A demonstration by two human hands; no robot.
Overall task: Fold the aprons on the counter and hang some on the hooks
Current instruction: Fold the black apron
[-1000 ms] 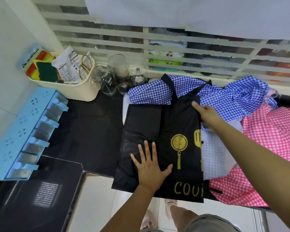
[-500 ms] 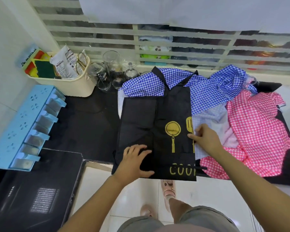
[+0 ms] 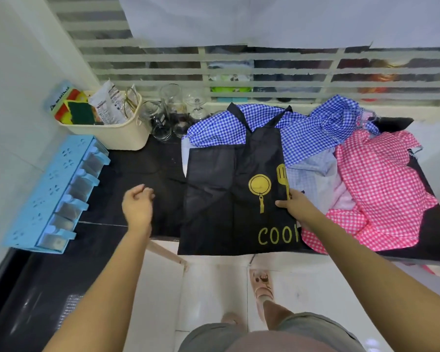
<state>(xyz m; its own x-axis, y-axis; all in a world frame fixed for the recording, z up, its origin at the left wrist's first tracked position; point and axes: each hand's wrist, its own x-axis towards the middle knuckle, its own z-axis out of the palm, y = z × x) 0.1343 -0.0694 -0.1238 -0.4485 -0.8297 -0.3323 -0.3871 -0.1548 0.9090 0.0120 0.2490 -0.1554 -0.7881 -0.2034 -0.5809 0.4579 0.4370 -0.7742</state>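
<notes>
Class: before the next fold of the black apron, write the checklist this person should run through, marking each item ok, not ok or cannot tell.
1. Right hand grips the right edge of the black apron: ok.
2. Left hand on the apron: not ok; it is over the bare counter, fingers curled.
3. Left hand holding a tie: cannot tell.
4. Apron wholly on the counter: not ok; its hem overhangs the front edge.
5. Glass jars clear of the apron: ok.
</notes>
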